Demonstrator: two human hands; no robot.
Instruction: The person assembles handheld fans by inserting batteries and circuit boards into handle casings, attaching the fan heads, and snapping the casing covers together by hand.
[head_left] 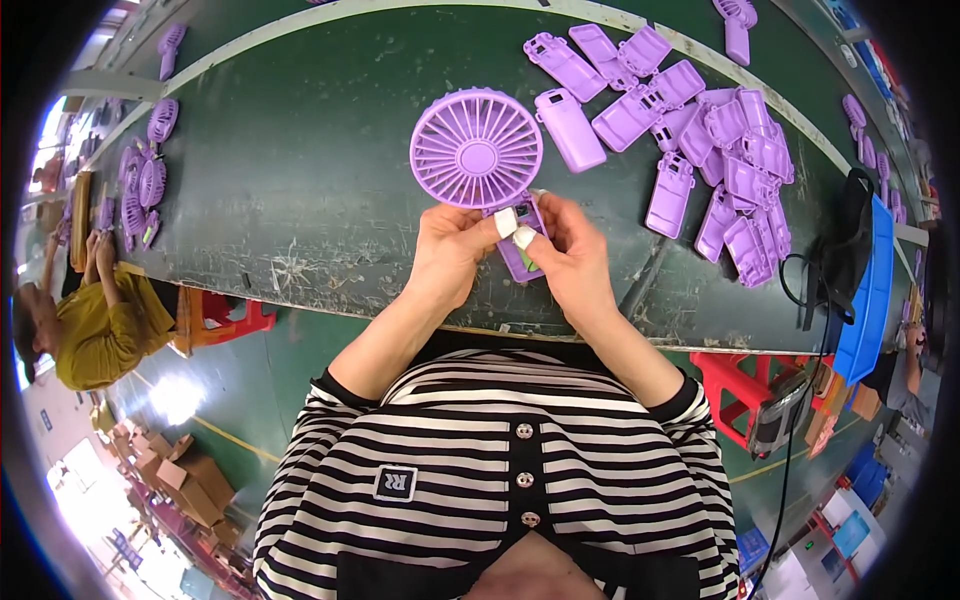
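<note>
A purple handheld fan (477, 150) lies on the green table in front of me, its round grille pointing away from my body. Both hands close around its handle (519, 262), which shows an open inside with something green in it. My left hand (450, 245) grips the handle's left side just below the grille, with white wrapping on the thumb. From the right, my right hand (572, 252) holds the handle's other side; its thumb, wrapped in white too, presses toward the middle. What lies under the thumbs is hidden.
Purple handle shells (670, 195) lie in a loose heap at the right, one shell (571, 130) close beside the grille. More purple fans (152, 183) are at the left, near a co-worker in a yellow top (105, 330). A blue bin (866, 290) and black cable stand at the right edge.
</note>
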